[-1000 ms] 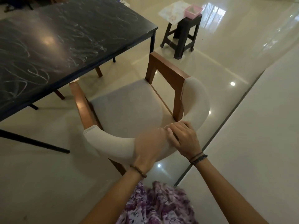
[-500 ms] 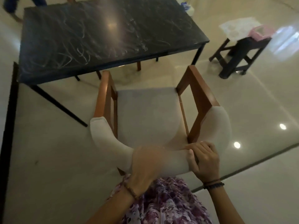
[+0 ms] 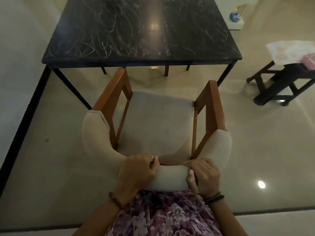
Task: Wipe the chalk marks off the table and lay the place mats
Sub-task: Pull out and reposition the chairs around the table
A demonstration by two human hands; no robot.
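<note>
A black table (image 3: 139,31) stands ahead of me, its top covered in white chalk scribbles. Between me and the table is a wooden armchair (image 3: 158,126) with a beige seat and a curved padded backrest. My left hand (image 3: 136,172) and my right hand (image 3: 202,176) both grip the top of that backrest, side by side. Pale place mats (image 3: 288,51) lie on a dark stool (image 3: 279,82) at the right, next to a pink tub (image 3: 309,60) at the frame's edge.
The floor is glossy beige tile with light reflections. A black strip runs along the floor at the left. More chair legs show under the table's far side. A blue and white object (image 3: 236,17) sits at the back right.
The chair has turned so it squarely faces the table, and the view has swung left to centre on the table. Both hands stay on the backrest.
</note>
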